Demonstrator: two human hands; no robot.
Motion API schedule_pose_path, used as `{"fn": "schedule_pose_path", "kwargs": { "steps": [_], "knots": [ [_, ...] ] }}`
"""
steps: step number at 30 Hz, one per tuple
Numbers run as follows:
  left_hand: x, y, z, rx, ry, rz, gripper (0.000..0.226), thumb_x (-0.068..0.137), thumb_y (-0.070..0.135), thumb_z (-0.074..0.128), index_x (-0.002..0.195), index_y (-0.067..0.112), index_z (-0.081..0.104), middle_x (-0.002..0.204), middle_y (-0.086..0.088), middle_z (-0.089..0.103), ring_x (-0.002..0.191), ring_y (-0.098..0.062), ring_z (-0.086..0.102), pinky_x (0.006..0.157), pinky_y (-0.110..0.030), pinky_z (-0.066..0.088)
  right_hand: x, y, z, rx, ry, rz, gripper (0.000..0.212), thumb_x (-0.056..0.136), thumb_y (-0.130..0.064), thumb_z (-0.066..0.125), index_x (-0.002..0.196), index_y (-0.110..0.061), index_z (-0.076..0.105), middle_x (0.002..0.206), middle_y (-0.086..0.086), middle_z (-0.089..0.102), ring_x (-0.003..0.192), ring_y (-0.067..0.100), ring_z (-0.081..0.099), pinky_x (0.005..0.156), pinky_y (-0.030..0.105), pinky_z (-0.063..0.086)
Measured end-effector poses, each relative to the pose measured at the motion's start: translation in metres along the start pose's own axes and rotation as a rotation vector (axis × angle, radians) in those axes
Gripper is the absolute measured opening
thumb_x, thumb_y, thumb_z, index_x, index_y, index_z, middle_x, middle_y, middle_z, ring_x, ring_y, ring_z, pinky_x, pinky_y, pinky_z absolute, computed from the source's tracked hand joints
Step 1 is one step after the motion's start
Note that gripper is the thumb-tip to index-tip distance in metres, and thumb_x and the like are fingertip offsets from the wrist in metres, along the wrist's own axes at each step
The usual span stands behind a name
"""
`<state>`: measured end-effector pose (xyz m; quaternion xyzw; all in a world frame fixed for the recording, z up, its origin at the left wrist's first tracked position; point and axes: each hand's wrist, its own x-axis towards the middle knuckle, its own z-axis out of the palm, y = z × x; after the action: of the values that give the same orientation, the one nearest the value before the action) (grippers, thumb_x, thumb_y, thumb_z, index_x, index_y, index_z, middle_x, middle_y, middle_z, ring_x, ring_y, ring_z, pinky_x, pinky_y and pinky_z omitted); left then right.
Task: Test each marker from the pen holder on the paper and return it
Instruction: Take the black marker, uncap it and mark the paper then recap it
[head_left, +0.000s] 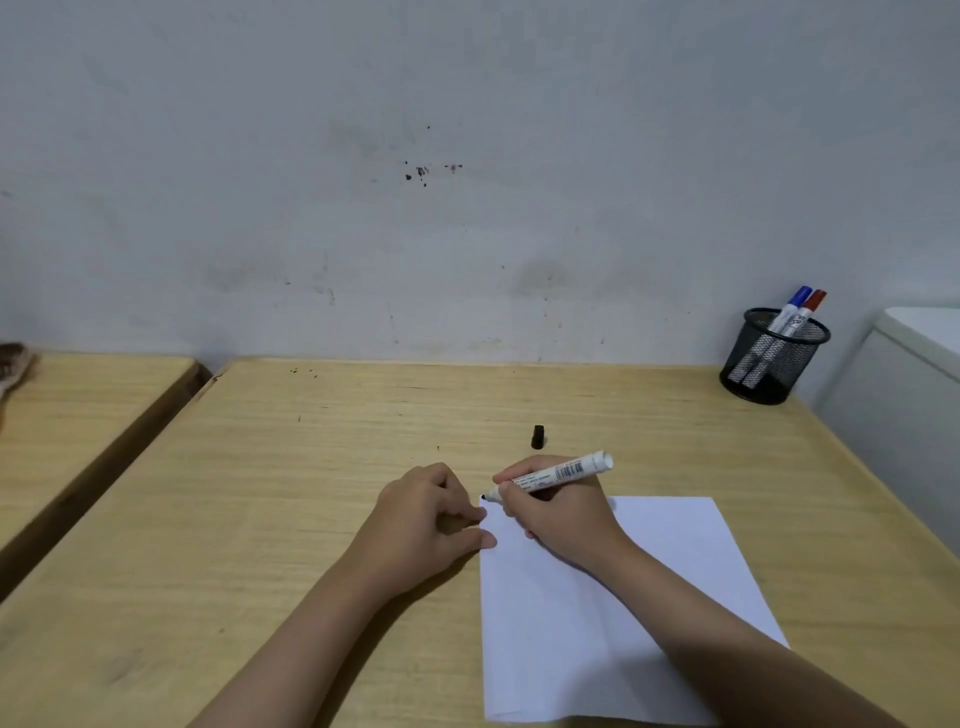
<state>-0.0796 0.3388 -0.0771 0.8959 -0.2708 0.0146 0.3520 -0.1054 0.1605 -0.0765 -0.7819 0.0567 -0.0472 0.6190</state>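
Wooden bench (311, 519), light grain, far edge against a pale scuffed wall (467, 156).

White paper (597, 623) lies toward the bench's near right part, its near edge close to the bench's near edge.

Right hand (558, 514) rests over the paper's far left corner. Its fingers (511, 477) are closed around a white-barrelled marker (558, 474), uncapped. Black tip points left and down, at or just above the paper's far left corner; contact cannot be told. Barrel tilts up to the right, printed label and barcode showing.

Left hand (426, 519) sits on the bench at the paper's left edge. Fingers loosely curled, gripping nothing; fingertips touch the paper's left margin.

Black cap (538, 436) stands on the bench just beyond the right hand, apart from it, toward the far edge.

Black mesh pen holder (774, 358) at the far right corner of the bench. Two markers lean in it: blue-capped marker (797, 299) and red-capped marker (814, 301), side by side, caps up.

White box-like object (909, 389) beside the bench's right edge. A second wooden surface (78, 415) to the left, separated by a gap.
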Motion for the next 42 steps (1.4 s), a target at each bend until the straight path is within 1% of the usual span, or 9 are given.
{"fn": "schedule_pose_path", "kwargs": {
  "steps": [4, 9, 19, 24, 30, 32, 34, 38, 42],
  "knots": [
    [0.000, 0.000, 0.000, -0.006, -0.002, -0.001, 0.025, 0.066, 0.041, 0.078, 0.085, 0.026, 0.076, 0.082, 0.012, 0.059, 0.082, -0.006, 0.058, 0.075, -0.028, 0.050, 0.001, 0.000, 0.001, -0.019, -0.006, 0.011, 0.006, 0.076, -0.015, 0.068, 0.077, -0.018, 0.073, 0.065, -0.003, 0.068, 0.047, 0.003, 0.056, 0.047, 0.020, 0.043],
    [0.001, 0.002, 0.000, -0.013, 0.004, 0.009, 0.020, 0.066, 0.036, 0.080, 0.082, 0.024, 0.076, 0.077, 0.013, 0.060, 0.077, -0.003, 0.059, 0.070, -0.021, 0.047, -0.001, -0.003, 0.002, -0.045, -0.015, 0.007, 0.007, 0.075, -0.013, 0.067, 0.076, -0.016, 0.073, 0.057, -0.009, 0.063, 0.047, 0.002, 0.054, 0.045, 0.018, 0.042],
    [0.003, 0.001, 0.002, -0.053, 0.012, -0.016, 0.016, 0.063, 0.033, 0.082, 0.076, 0.024, 0.076, 0.076, 0.012, 0.062, 0.074, -0.005, 0.061, 0.070, -0.026, 0.051, 0.003, -0.001, 0.000, -0.069, -0.053, -0.013, 0.009, 0.072, -0.011, 0.064, 0.066, -0.015, 0.070, 0.056, -0.001, 0.061, 0.050, 0.010, 0.051, 0.047, 0.024, 0.041],
    [0.003, -0.003, 0.004, -0.082, -0.005, -0.035, 0.014, 0.063, 0.033, 0.082, 0.072, 0.025, 0.074, 0.079, 0.008, 0.065, 0.076, -0.007, 0.063, 0.073, -0.031, 0.053, 0.003, 0.001, -0.003, 0.192, 0.053, -0.018, 0.013, 0.081, -0.006, 0.064, 0.075, -0.015, 0.071, 0.058, 0.003, 0.064, 0.047, 0.014, 0.054, 0.048, 0.027, 0.049],
    [0.017, 0.004, 0.001, -0.098, -0.015, -0.067, 0.019, 0.069, 0.036, 0.073, 0.058, 0.025, 0.061, 0.076, 0.005, 0.064, 0.073, -0.010, 0.061, 0.068, -0.031, 0.052, -0.003, -0.006, -0.006, 0.303, 0.271, -0.125, 0.009, 0.083, -0.005, 0.064, 0.087, -0.012, 0.068, 0.064, 0.004, 0.066, 0.050, 0.016, 0.058, 0.051, 0.031, 0.054],
    [0.031, 0.013, 0.002, -0.063, 0.039, -0.037, 0.013, 0.073, 0.027, 0.068, 0.065, 0.022, 0.059, 0.078, 0.005, 0.060, 0.076, -0.009, 0.058, 0.068, -0.030, 0.050, -0.003, -0.009, -0.009, 0.337, 0.354, -0.161, 0.006, 0.083, -0.003, 0.063, 0.088, -0.007, 0.064, 0.066, 0.006, 0.066, 0.045, 0.012, 0.056, 0.049, 0.032, 0.052],
    [0.046, 0.022, 0.007, -0.084, 0.081, -0.027, 0.008, 0.078, 0.025, 0.066, 0.081, 0.019, 0.060, 0.088, 0.005, 0.060, 0.082, -0.009, 0.057, 0.071, -0.027, 0.048, 0.000, -0.011, -0.015, 0.378, 0.428, -0.168, 0.005, 0.083, -0.002, 0.063, 0.087, -0.004, 0.064, 0.065, 0.003, 0.067, 0.044, 0.012, 0.056, 0.052, 0.036, 0.052],
    [0.078, 0.030, 0.024, -0.034, 0.003, 0.038, 0.034, 0.083, 0.020, 0.060, 0.116, 0.026, 0.055, 0.115, 0.005, 0.057, 0.096, -0.013, 0.056, 0.085, -0.031, 0.049, 0.005, -0.016, -0.027, 0.432, 0.501, -0.174, 0.005, 0.083, -0.003, 0.063, 0.086, -0.006, 0.065, 0.061, 0.000, 0.068, 0.046, 0.013, 0.057, 0.058, 0.039, 0.053],
    [0.105, 0.035, 0.035, 0.134, -0.084, 0.027, 0.032, 0.082, 0.010, 0.055, 0.111, 0.021, 0.063, 0.110, -0.004, 0.059, 0.098, -0.020, 0.058, 0.084, -0.033, 0.049, 0.010, -0.027, -0.037, 0.477, 0.533, -0.198, 0.004, 0.083, -0.002, 0.062, 0.085, -0.005, 0.064, 0.065, 0.006, 0.066, 0.045, 0.012, 0.056, 0.057, 0.036, 0.051]
  ]
}}
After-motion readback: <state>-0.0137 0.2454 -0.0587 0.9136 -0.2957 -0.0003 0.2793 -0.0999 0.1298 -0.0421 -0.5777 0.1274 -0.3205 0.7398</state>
